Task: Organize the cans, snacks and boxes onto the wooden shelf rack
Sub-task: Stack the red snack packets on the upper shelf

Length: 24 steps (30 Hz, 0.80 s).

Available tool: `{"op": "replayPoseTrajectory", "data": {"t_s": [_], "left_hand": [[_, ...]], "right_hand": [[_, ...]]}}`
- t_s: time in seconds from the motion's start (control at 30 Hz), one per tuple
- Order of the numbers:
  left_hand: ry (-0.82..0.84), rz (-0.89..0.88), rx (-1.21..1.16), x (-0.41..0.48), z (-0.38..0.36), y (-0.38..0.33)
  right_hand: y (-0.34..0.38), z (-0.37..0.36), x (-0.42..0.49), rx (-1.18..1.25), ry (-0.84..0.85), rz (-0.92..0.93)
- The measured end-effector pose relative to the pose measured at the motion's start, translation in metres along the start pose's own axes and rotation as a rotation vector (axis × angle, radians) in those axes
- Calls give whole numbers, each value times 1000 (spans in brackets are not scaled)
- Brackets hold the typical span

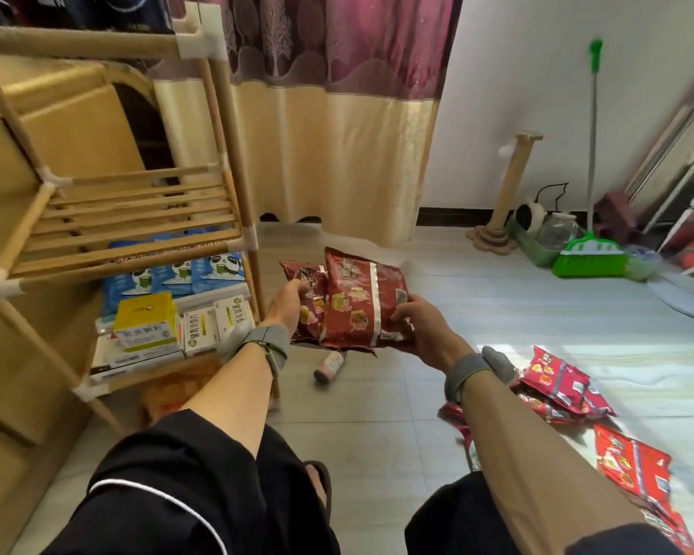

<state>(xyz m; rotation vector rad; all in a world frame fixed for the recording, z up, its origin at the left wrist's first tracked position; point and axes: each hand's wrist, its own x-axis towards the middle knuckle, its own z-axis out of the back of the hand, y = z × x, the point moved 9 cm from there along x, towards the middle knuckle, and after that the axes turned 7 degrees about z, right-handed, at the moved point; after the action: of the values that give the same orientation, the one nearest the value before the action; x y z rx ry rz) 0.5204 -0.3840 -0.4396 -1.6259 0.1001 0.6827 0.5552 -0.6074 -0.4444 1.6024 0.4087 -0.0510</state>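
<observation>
Both hands hold a stack of dark red snack bags (357,302) above the floor, just right of the wooden shelf rack (137,218). My left hand (287,304) grips the stack's left side and my right hand (419,326) grips its right edge. The rack's middle slatted shelf is bare. Its lower shelf carries blue panda packs (177,270), a yellow box (147,320) and white-green boxes (217,320). More red snack bags (557,386) lie on the floor at the right, with others (634,470) nearer me. A can (329,364) lies on its side under the held bags.
A curtain (329,134) hangs behind the rack. Along the far wall stand a green broom (589,250), a wooden post (509,186), a glass jar (557,230) and clutter at the right. My knees and a sandalled foot (317,482) are at the bottom.
</observation>
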Motion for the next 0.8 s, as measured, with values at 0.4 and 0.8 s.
{"op": "replayPoseTrajectory", "data": {"t_s": [0.4, 0.8], "left_hand": [[-37, -96, 398, 6, -28, -3], [183, 11, -125, -4, -55, -7]], "right_hand": [[-10, -17, 3, -413, 82, 35], [-8, -27, 16, 317, 59, -83]]}}
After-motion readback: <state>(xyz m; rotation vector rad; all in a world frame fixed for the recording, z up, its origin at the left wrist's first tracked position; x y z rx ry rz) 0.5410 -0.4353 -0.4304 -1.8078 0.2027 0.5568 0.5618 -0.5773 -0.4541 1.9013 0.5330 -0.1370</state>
